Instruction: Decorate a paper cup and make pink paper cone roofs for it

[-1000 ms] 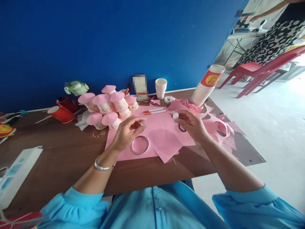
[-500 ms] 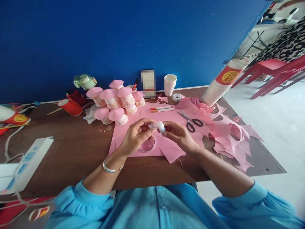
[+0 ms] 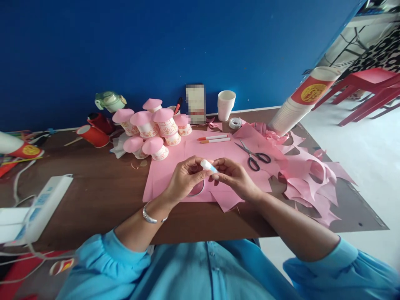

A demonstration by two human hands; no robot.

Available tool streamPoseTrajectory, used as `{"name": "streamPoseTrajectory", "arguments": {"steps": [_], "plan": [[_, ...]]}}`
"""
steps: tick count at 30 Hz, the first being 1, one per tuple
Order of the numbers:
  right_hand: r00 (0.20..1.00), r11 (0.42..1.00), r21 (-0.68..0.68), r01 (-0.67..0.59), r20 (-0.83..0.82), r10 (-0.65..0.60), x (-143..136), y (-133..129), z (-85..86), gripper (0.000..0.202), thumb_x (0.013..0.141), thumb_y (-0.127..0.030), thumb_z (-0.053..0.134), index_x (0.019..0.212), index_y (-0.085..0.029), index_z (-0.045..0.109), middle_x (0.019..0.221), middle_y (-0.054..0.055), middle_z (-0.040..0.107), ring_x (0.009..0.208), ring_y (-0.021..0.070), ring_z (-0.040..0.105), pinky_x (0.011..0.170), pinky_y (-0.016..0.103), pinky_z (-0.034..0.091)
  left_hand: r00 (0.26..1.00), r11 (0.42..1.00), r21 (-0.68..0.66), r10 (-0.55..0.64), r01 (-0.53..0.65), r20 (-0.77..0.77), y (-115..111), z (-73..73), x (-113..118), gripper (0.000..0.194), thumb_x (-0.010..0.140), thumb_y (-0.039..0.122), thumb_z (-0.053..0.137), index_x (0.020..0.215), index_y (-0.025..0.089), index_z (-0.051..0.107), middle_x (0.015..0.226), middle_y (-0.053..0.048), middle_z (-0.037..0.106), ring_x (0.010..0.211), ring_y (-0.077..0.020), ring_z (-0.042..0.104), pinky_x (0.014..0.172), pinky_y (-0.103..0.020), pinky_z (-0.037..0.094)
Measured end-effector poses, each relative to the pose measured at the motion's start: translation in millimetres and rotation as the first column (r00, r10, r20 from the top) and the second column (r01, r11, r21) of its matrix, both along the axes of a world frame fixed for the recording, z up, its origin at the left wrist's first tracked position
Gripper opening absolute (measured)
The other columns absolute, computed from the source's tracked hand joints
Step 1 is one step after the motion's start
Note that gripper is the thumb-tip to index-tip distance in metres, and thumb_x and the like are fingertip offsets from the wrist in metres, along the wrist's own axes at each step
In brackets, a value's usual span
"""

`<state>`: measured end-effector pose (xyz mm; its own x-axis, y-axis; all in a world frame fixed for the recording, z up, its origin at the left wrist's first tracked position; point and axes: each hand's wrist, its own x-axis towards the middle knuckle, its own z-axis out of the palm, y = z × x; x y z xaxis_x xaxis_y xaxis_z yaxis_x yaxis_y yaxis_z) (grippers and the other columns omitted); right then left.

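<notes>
Between my two hands, above the pink paper [image 3: 168, 175], is a small white and blue glue stick [image 3: 208, 166], tilted. My right hand [image 3: 236, 177] grips its blue end with thumb and fingers. My left hand [image 3: 187, 177] is closed, its thumb and fingers at the white end. The clear cap seen earlier is hidden; I cannot tell if it is in my left fingers. Below the left hand, a thin-rimmed ring [image 3: 197, 191] lies partly covered on the paper. Black-handled scissors [image 3: 253, 156] lie half spread right of my hands.
Small decorated cups with pink cone roofs [image 3: 153, 129] cluster at back left. Two markers [image 3: 214, 138], a tape roll [image 3: 235, 123] and white cups [image 3: 226, 105] stand behind. Paper scraps [image 3: 309, 179] and a leaning cup stack [image 3: 304, 100] are right; a power strip [image 3: 46, 206] is left.
The clear cap between my left fingers is out of sight. The glue stick has turned and moved left, so my left thumb meets its white end. The view has shifted slightly.
</notes>
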<state>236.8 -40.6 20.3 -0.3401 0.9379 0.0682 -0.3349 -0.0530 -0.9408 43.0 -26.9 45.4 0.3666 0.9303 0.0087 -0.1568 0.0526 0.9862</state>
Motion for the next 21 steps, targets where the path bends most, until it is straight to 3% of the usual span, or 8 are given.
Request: {"name": "streamPoseTrajectory", "arguments": {"steps": [4, 7, 9, 12, 16, 21], "plan": [[0.997, 0.999, -0.027, 0.036, 0.071, -0.034, 2.1, -1.0, -2.6, 0.036, 0.078, -0.042, 0.090, 0.099, -0.019, 0.072, 0.081, 0.002, 0.072, 0.071, 0.0160, 0.067, 0.069, 0.032, 0.058, 0.993, 0.992, 0.048, 0.115, -0.115, -0.004, 0.6, -2.5, -3.4, 0.033, 0.075, 0.038, 0.091, 0.098, 0.019, 0.078, 0.067, 0.004, 0.059, 0.055, -0.0059, 0.045, 0.051, -0.020, 0.039], [0.995, 0.999, -0.019, -0.050, 0.082, 0.052, 4.9, -3.6, -3.6, 0.033, 0.091, -0.049, 0.077, 0.092, -0.017, 0.072, 0.076, 0.002, 0.070, 0.066, 0.0145, 0.064, 0.067, 0.031, 0.055, 0.997, 0.997, -0.013, 0.075, -0.074, 0.030, 2.6, -2.2, -7.5, 0.035, 0.075, 0.041, 0.091, 0.099, 0.019, 0.079, 0.060, 0.006, 0.051, 0.049, -0.0042, 0.033, 0.047, -0.021, 0.029], [0.987, 0.987, -0.044, -0.156, 0.038, 0.158, 5.2, -5.6, -4.5, 0.042, 0.098, -0.056, 0.065, 0.085, -0.016, 0.070, 0.075, 0.003, 0.068, 0.062, 0.0139, 0.062, 0.064, 0.030, 0.054, 0.998, 0.998, -0.059, 0.028, -0.024, 0.062, 3.6, -1.4, -9.0, 0.036, 0.075, 0.042, 0.091, 0.099, 0.019, 0.079, 0.058, 0.007, 0.048, 0.048, -0.0039, 0.030, 0.046, -0.021, 0.026], [0.975, 0.970, -0.106, -0.220, -0.048, 0.216, 3.3, -7.4, -7.4, 0.048, 0.102, -0.060, 0.056, 0.086, -0.016, 0.067, 0.073, 0.002, 0.063, 0.059, 0.0132, 0.059, 0.061, 0.030, 0.053, 0.997, 0.998, -0.060, 0.000, 0.004, 0.081, 3.8, -0.7, -8.6, 0.033, 0.073, 0.038, 0.092, 0.097, 0.019, 0.080, 0.059, 0.007, 0.050, 0.049, -0.0039, 0.032, 0.047, -0.021, 0.028], [0.991, 0.988, -0.068, -0.136, -0.011, 0.136, -0.2, -7.5, -11.9, 0.038, 0.099, -0.054, 0.064, 0.095, -0.017, 0.067, 0.081, 0.001, 0.062, 0.066, 0.0133, 0.061, 0.064, 0.029, 0.053, 0.995, 0.997, 0.007, 0.075, -0.076, 0.065, 2.6, -0.7, -5.7, 0.029, 0.075, 0.035, 0.091, 0.097, 0.020, 0.080, 0.065, 0.005, 0.056, 0.054, -0.0049, 0.040, 0.052, -0.021, 0.036], [0.989, 0.984, -0.106, -0.147, -0.038, 0.144, -3.2, -9.2, -13.2, 0.051, 0.101, -0.063, 0.055, 0.077, -0.019, 0.059, 0.067, -0.004, 0.048, 0.055, 0.0119, 0.051, 0.058, 0.029, 0.047, 0.997, 0.998, 0.005, 0.057, -0.057, 0.057, 1.0, 0.6, -3.7, 0.032, 0.071, 0.037, 0.094, 0.094, 0.019, 0.080, 0.066, 0.004, 0.056, 0.056, -0.0059, 0.042, 0.053, -0.022, 0.038]]}}
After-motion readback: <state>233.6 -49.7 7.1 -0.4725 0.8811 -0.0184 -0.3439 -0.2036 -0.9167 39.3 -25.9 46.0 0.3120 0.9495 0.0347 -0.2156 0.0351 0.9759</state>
